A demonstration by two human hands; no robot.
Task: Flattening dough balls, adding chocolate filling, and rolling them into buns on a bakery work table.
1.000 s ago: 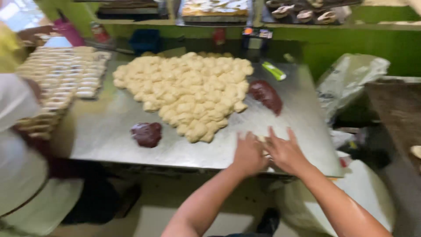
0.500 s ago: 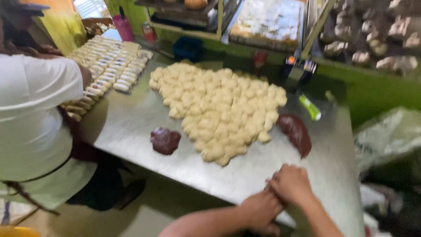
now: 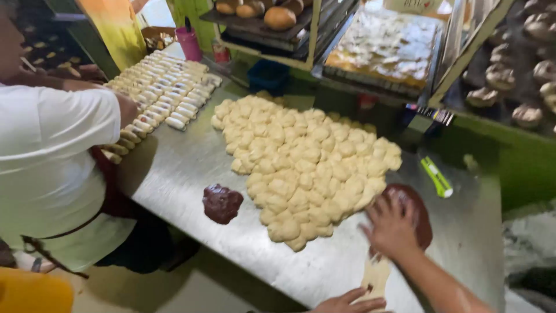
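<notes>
The right hand [image 3: 392,225] lies open, fingers spread on the dark filling mass [image 3: 412,212]; the left hand [image 3: 347,302] rests flat on a flattened dough strip [image 3: 376,277]. Both sit on a steel table [image 3: 191,168] beside piled dough pieces [image 3: 301,162], under bakery shelves [image 3: 324,35].

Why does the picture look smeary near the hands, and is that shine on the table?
Head view: the right hand is motion-blurred over the dark filling; the metal table gives soft glare; the racks at the top edges look soft; the dough pieces are clearer.
</notes>
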